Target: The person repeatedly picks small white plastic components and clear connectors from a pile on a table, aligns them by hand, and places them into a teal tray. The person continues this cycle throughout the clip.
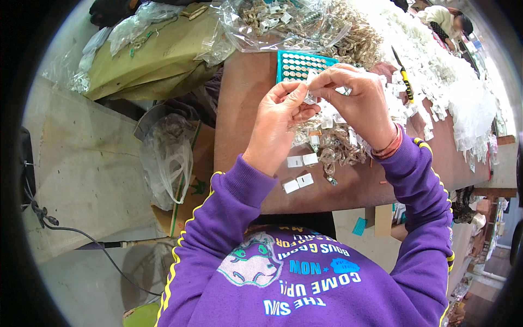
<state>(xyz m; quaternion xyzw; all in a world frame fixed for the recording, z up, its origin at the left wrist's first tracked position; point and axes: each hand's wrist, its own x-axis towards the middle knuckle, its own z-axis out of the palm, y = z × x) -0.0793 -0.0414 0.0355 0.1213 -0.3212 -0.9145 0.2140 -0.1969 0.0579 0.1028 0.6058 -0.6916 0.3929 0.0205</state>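
My left hand (279, 117) and my right hand (359, 98) meet over the table, both with fingers pinched on one small clear-and-white plastic piece (311, 98). Its exact kind is too small to make out. Just beyond the fingertips lies a turquoise tray (281, 70) with rows of round, pale, button-like pieces. My right hand covers part of it. Beneath my hands spreads a heap of clear bagged cords with small metallic parts (330, 155). Closer to me, small white cards (295, 162) lie in pairs on the brown tabletop (245, 131).
A large pile of small white packets (403, 38) covers the right side, with a yellow-and-black cutter knife (406, 79) on it. A clear bag of parts (272, 24) is at the back. On the left hangs a plastic bag (169, 163). Another person (444, 24) sits far right.
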